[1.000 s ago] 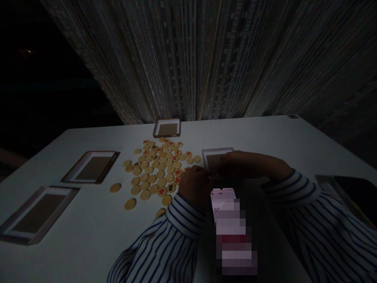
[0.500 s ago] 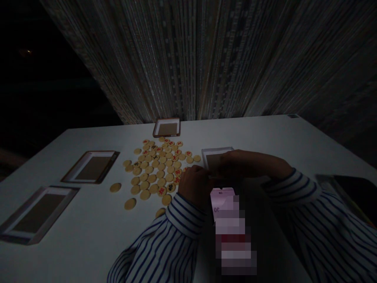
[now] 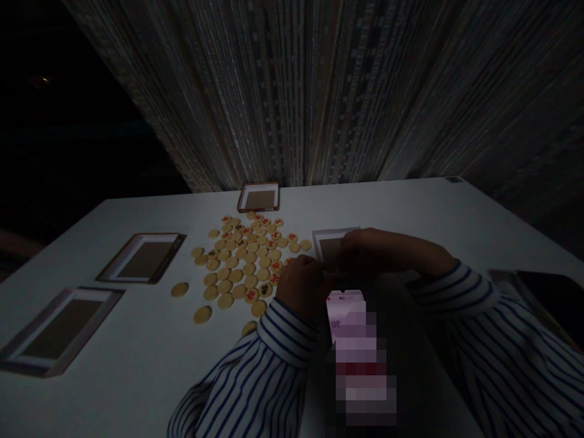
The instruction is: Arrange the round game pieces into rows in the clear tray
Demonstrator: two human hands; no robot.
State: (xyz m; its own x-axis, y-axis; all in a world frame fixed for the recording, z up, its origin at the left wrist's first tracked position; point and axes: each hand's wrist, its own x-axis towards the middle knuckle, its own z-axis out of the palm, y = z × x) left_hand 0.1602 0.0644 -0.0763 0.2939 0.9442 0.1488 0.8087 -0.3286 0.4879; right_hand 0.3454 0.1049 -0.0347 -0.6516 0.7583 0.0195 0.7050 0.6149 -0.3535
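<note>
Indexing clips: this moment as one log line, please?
left hand: beside round pieces | right hand: overlapping tray | grips: unclear | phone: lit

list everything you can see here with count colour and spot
table: one, white, under everything
round pieces: dozens, tan, some marked red or black, centre-left
shallow boxes: four, brown panels inside; two left, one far, one by the hands
phone: one, pinkish screen, below the hands
unclear object: one, black, right edge
backdrop: one, grey streaked, behind
sleeves: two, blue-striped white, foreground
left hand, right hand: bare, centre-right
</note>
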